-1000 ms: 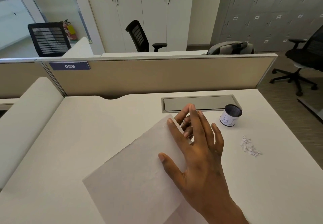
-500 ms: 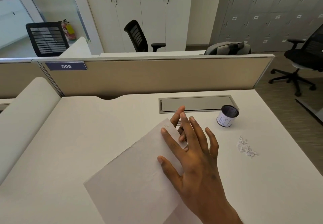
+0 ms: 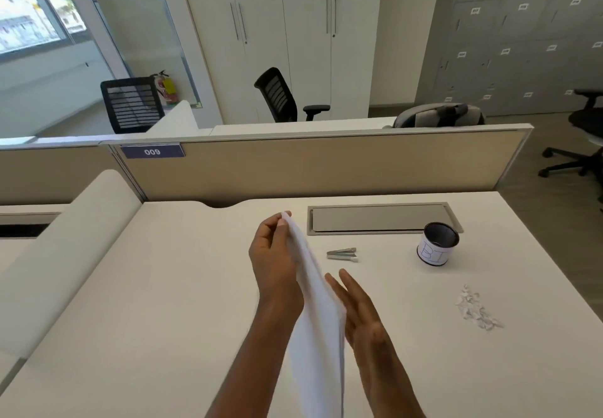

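A white sheet of paper (image 3: 318,319) stands on edge above the white desk (image 3: 169,287), seen nearly side-on. My left hand (image 3: 272,254) pinches its far top corner between thumb and fingers. My right hand (image 3: 359,316) lies beside the sheet's right face with straight fingers, its palm toward the paper. A small silver strip of staples (image 3: 342,253) lies on the desk just beyond my right hand.
A black mesh cup with a white paper label (image 3: 437,248) stands at the right. A heap of torn paper bits (image 3: 476,311) lies nearer the right edge. A grey cable flap (image 3: 381,217) sits against the beige partition (image 3: 310,169). Office chairs stand beyond.
The sheet lay flat under my right hand; now my left hand has come into view and lifted it upright by its far corner. My right hand has come off it, uncovering the staples.
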